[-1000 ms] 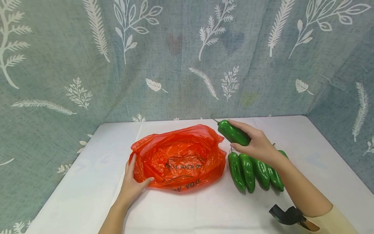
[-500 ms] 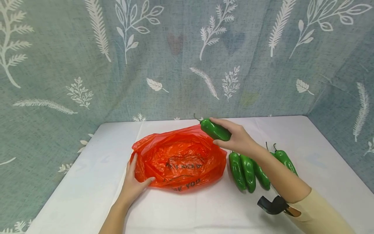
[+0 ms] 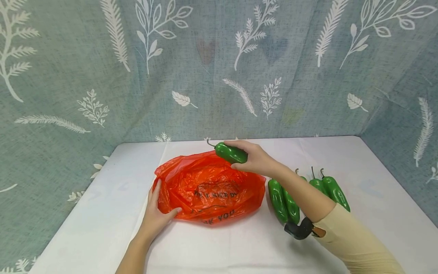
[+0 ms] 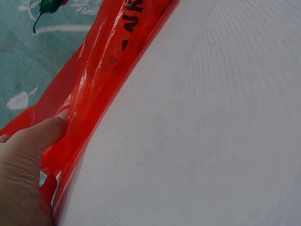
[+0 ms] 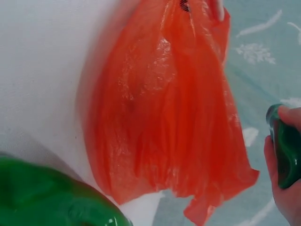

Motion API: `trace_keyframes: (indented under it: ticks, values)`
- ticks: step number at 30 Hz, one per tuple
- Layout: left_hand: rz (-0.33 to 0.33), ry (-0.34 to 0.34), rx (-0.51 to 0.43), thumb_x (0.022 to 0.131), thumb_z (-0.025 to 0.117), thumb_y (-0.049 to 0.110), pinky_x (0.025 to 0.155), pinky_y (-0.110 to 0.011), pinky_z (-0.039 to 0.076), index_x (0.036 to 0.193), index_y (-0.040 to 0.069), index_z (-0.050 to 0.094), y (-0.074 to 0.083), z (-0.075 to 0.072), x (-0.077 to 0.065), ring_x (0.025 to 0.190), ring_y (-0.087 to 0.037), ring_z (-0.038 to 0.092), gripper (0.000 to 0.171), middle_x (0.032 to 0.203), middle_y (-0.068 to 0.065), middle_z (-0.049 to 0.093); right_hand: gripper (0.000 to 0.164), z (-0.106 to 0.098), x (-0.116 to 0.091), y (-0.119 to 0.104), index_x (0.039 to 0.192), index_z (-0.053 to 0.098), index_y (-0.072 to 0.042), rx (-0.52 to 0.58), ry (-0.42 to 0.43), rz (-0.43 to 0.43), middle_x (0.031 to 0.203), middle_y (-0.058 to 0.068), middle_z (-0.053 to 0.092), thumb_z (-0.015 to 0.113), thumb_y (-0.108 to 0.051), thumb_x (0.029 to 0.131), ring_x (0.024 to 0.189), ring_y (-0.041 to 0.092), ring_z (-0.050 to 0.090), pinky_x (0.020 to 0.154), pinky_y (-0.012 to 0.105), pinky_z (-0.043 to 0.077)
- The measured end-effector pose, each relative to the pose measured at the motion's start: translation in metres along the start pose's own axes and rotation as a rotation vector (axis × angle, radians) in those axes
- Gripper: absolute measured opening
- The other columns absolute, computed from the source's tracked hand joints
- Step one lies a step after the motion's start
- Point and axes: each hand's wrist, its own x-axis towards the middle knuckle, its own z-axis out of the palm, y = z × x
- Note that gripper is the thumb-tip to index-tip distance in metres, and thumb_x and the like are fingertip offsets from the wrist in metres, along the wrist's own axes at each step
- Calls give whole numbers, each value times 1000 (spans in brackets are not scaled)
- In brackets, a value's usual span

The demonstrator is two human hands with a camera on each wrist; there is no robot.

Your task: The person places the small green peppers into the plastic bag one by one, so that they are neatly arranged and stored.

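Observation:
A red plastic bag (image 3: 219, 213) with black lettering lies on the white-covered table, its mouth spread and facing up. My left hand (image 3: 155, 215) holds its left end, thumb at the front rim and fingers at the side; the thumb (image 4: 54, 129) lies against the red plastic in the left wrist view. Over the bag's back right rim, my right hand (image 3: 254, 158) grips a glossy green jalapeño pepper (image 3: 230, 153), its stem pointing left. In the right wrist view this jalapeño (image 5: 287, 150) shows at the right edge, between thumb and fingers.
Several more green jalapeños (image 3: 278, 199) lie in a row right of the bag, some partly hidden beneath my right forearm. A black strap piece (image 3: 299, 229) sticks out from the right sleeve. A patterned grey-green cloth (image 3: 205, 76) hangs behind the table.
My right hand has carried the jalapeño leftward, from above the other peppers to over the bag's back right rim. My left hand and the bag have stayed nearly still.

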Motion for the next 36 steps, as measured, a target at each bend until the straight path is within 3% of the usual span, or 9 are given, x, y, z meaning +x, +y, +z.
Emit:
trace_keyframes:
  ticks: [8, 15, 19, 26, 31, 36]
  values:
    - [34, 3, -21, 74, 80, 30, 106, -67, 23, 152, 34, 4, -1, 1, 0, 143, -38, 12, 109, 157, -8, 6, 66, 13, 18, 14, 137, 48, -9, -1, -82, 49, 135, 11, 52, 76, -10, 77, 114, 27, 55, 92, 37, 51]
    - [44, 7, -24, 74, 80, 30, 105, -68, 22, 151, 35, 9, -2, 0, -1, 143, -38, 11, 105, 157, -5, 3, 58, 28, 30, 25, 131, 56, -13, -22, -207, 99, 127, 5, 59, 77, -13, 77, 106, 20, 58, 91, 32, 51]
    - [108, 31, -29, 74, 81, 25, 103, -69, 24, 150, 31, 23, -4, -1, 0, 142, -39, 12, 96, 156, -4, 2, 54, 37, 34, 31, 127, 58, -15, -54, -242, 126, 123, 1, 61, 77, -15, 77, 103, 16, 57, 90, 29, 50]
    - [305, 87, -33, 67, 85, 12, 101, -72, 22, 142, 19, 42, -9, -3, 12, 143, -33, 4, 87, 156, -5, -2, 51, 48, 35, 46, 125, 59, -11, -71, -240, 120, 123, 3, 62, 77, -14, 78, 104, 18, 57, 91, 29, 49]
    - [356, 38, 8, 64, 87, 14, 98, -75, 22, 140, 16, 46, -7, -13, 23, 144, -23, -3, 86, 157, 5, -6, 51, 56, 32, 53, 127, 59, -13, -63, -269, 164, 124, 3, 60, 77, -15, 79, 105, 18, 56, 92, 31, 48]
    - [401, -41, 73, 66, 86, 17, 96, -76, 25, 137, 16, 50, -1, -32, 39, 144, -30, 3, 81, 158, 1, 0, 51, 62, 31, 55, 128, 58, -12, -57, -295, 173, 123, 4, 60, 76, -13, 80, 104, 18, 56, 91, 30, 49]
